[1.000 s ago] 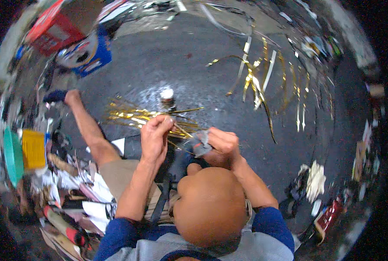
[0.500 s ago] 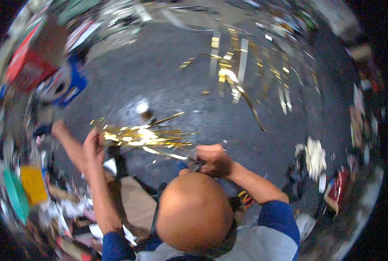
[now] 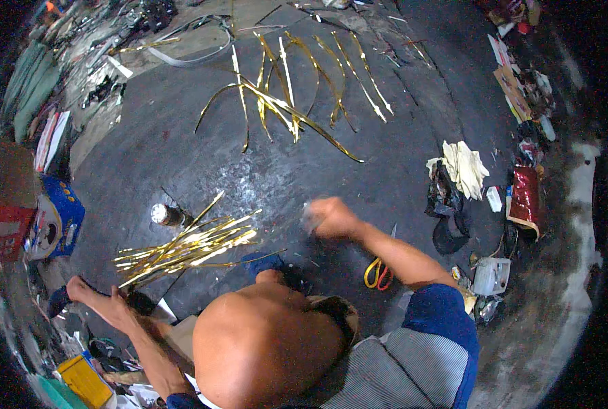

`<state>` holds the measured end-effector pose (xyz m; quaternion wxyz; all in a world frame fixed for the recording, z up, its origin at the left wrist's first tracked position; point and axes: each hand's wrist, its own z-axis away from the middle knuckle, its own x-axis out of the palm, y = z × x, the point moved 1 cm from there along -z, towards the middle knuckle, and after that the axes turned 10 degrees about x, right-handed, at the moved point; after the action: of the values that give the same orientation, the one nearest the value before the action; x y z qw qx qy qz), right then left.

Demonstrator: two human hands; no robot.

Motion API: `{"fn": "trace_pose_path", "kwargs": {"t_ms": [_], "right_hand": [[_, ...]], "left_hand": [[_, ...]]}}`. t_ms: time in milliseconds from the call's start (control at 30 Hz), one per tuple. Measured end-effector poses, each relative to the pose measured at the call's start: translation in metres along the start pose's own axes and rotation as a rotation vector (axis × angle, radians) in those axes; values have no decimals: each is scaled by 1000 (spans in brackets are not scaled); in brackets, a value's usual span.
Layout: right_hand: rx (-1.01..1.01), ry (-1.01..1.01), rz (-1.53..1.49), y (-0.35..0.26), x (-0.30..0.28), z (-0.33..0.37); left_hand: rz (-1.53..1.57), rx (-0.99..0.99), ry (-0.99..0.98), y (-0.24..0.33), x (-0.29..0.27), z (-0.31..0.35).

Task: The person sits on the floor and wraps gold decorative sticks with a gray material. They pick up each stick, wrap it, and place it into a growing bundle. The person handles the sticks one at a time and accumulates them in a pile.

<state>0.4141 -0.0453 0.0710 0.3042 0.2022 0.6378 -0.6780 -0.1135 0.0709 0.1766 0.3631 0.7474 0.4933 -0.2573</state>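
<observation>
The bundle of gold strips [image 3: 185, 249] lies on the dark floor [image 3: 263, 177], just ahead of the person's head, its long axis running left to right and tilting a little upward at the right end. Its left tips stop near the left hand [image 3: 116, 308], which sits below and left of the bundle, close to it but seemingly not touching; its fingers look curled downward, though I cannot tell whether they pinch anything. The right hand [image 3: 328, 217] is off the bundle's right end, apart from it, blurred and closed in a fist; what it grips I cannot tell. So the left hand is nearer. A small can [image 3: 164, 215] stands just above the bundle, and yellow scissors [image 3: 379, 274] lie right of it.
</observation>
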Motion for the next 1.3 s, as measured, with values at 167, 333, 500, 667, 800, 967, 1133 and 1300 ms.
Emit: {"fn": "trace_pose_path", "kwargs": {"t_ms": [167, 333, 500, 667, 800, 967, 1133, 1300], "right_hand": [[598, 644, 605, 94, -65, 2], [928, 521, 476, 146, -78, -17], [818, 583, 505, 108, -72, -36], [756, 568, 714, 107, -71, -33], [884, 528, 581, 126, -72, -36], [851, 558, 624, 151, -85, -26], [413, 709, 691, 76, -85, -30], [-106, 583, 532, -74, -72, -22]], "left_hand": [[109, -79, 46, -21, 19, 33], [332, -296, -150, 2, 81, 78], [646, 71, -221, 139, 97, 64], [885, 69, -378, 221, 116, 82], [915, 65, -420, 225, 119, 99], [863, 106, -489, 217, 126, 115], [932, 86, -553, 225, 121, 95], [994, 343, -473, 292, 125, 31]]}}
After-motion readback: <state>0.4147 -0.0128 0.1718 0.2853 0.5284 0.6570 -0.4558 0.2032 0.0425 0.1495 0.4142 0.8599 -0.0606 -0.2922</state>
